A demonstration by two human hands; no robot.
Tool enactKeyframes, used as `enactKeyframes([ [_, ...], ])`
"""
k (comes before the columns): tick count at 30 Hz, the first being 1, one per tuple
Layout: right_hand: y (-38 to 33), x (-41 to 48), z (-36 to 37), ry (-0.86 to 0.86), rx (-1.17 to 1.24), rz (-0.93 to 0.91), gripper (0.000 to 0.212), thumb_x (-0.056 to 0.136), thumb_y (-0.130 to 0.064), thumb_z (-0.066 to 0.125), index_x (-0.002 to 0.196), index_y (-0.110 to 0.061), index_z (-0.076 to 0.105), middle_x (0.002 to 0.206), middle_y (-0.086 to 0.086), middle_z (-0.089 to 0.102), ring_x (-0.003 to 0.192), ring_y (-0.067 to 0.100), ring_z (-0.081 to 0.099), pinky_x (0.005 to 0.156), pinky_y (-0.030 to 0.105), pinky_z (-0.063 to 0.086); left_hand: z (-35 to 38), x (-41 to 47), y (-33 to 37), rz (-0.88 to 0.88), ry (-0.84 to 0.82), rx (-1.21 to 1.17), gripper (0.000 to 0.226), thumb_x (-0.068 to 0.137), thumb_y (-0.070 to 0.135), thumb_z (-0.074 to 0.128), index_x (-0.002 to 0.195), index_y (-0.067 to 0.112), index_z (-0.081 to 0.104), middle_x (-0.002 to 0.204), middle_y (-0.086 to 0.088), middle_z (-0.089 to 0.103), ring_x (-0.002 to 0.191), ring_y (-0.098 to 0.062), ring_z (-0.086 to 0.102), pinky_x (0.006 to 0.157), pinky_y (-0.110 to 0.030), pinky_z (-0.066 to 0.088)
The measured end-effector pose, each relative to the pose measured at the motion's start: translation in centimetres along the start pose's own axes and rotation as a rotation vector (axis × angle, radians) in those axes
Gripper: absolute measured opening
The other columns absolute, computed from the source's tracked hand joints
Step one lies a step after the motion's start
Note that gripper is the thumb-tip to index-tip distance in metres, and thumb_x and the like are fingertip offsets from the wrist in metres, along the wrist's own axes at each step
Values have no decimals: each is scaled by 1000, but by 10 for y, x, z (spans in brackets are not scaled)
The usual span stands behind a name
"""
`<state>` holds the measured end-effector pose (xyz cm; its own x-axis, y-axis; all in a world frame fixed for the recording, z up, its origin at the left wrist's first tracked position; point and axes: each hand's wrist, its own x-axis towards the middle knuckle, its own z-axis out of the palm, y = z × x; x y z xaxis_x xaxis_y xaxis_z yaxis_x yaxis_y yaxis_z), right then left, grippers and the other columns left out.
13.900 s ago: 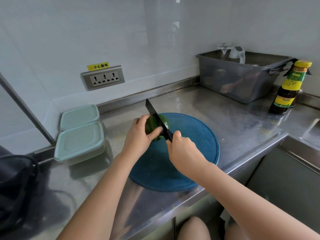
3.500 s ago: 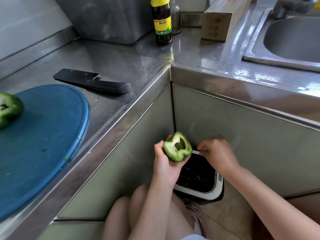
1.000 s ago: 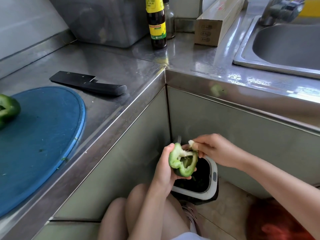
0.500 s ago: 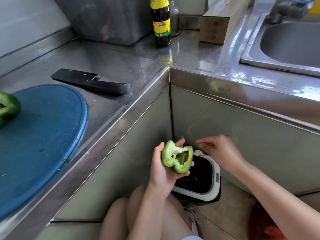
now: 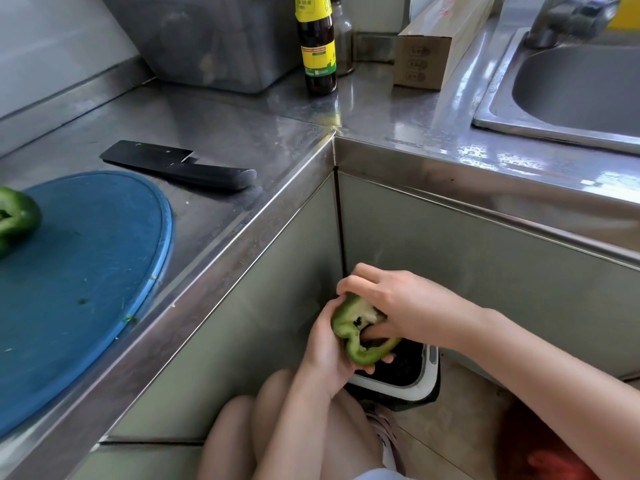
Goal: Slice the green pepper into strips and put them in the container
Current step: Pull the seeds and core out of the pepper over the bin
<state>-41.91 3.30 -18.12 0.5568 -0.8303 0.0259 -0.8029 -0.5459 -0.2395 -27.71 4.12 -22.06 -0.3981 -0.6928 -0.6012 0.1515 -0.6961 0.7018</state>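
Steel counter (image 5: 242, 126) runs in an L round a corner, with a sink (image 5: 581, 88) at far right. On its left part lies a blue board (image 5: 79, 271), and one pepper half (image 5: 15, 216) sits at the board's left edge, cut off by the frame. A black knife (image 5: 180, 166) lies flat on the counter just beyond the board's right rim, handle pointing right. Farther back stand a grey tub (image 5: 214, 39), a dark bottle (image 5: 317, 53) with a yellow label and a box (image 5: 436, 46).

Below the counter edge, low in the corner, the left hand (image 5: 329, 355) cups the held half (image 5: 349, 323) from beneath, fingers curled round its outer skin, cut side turned up and to the right. The right hand (image 5: 398, 306) comes in from the right: its fingers are bent over the upper rim and reach down into the hollow, pressed against the pale inner flesh. Both hands hold this half above an open bin (image 5: 391, 389) on the floor, whose inside is dark. Bare knees show at the near edge.
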Motion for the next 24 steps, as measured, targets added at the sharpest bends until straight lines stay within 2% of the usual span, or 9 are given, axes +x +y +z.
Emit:
enactKeyframes([
  [2, 1, 0, -1, 44, -54, -108, 42, 78, -28, 70, 112, -20, 47, 107, -1, 45, 64, 20, 49, 52, 32, 39, -1, 0, 1, -16, 16, -11, 53, 94, 34, 25, 74, 8, 66, 69, -16, 65, 41, -27, 51, 36, -15, 25],
  [4, 2, -3, -1, 110, -92, -183, 32, 75, -25, 72, 100, -20, 52, 108, 2, 49, 64, 18, 52, 49, 25, 37, 0, -1, 2, -23, 14, -38, 52, 91, 34, 26, 68, 10, 66, 66, -13, 63, 43, -25, 48, 37, -14, 23],
  [7, 3, -6, 2, 206, -106, -243, 14, 79, -22, 68, 90, -22, 60, 114, 5, 50, 87, 19, 54, 58, 26, 44, 3, -1, 3, -9, 8, -123, 43, 91, 40, 33, 77, 13, 63, 61, -8, 59, 42, -23, 46, 42, -14, 20],
  [9, 4, -6, 5, 281, -93, -238, 4, 82, -23, 65, 85, -21, 64, 114, 6, 53, 96, 22, 53, 67, 27, 44, 3, 0, 3, 27, -8, -201, 50, 93, 52, 34, 85, 15, 66, 64, -8, 61, 39, -21, 48, 37, -13, 27],
  [11, 6, -5, 8, 314, -100, -181, 8, 81, -27, 65, 79, -19, 68, 114, 7, 55, 101, 24, 52, 70, 26, 43, 2, 1, 2, 91, -50, -198, 61, 87, 66, 33, 84, 18, 69, 66, -7, 61, 41, -19, 47, 39, -15, 19],
  [14, 8, -4, 15, 300, -59, -119, 10, 78, -25, 67, 72, -18, 69, 108, 4, 58, 95, 23, 56, 67, 24, 46, 1, 0, 0, 167, -98, -109, 66, 75, 77, 32, 81, 24, 71, 66, -4, 59, 47, -17, 43, 52, -30, 8],
  [19, 3, -2, 19, 296, 27, -102, 11, 79, -16, 64, 71, -11, 69, 104, 6, 58, 80, 20, 60, 59, 31, 52, 5, -4, 1, 214, -106, -95, 55, 74, 69, 36, 76, 27, 71, 61, 0, 57, 38, -12, 41, 42, -23, 14],
  [22, 1, 2, 25, 275, 25, -43, 14, 85, -10, 55, 89, -4, 68, 114, 8, 55, 91, 24, 58, 66, 37, 54, 7, -1, -1, 221, -58, -118, 53, 74, 69, 42, 78, 24, 71, 60, 1, 55, 41, -12, 43, 40, -21, 21],
  [24, -1, 3, 30, 293, 8, -41, 17, 84, -8, 54, 84, 0, 68, 116, 8, 54, 98, 24, 56, 63, 36, 55, 7, 0, -2, 222, -14, -111, 57, 71, 71, 43, 83, 22, 70, 62, 1, 58, 46, -11, 48, 42, -21, 27],
])
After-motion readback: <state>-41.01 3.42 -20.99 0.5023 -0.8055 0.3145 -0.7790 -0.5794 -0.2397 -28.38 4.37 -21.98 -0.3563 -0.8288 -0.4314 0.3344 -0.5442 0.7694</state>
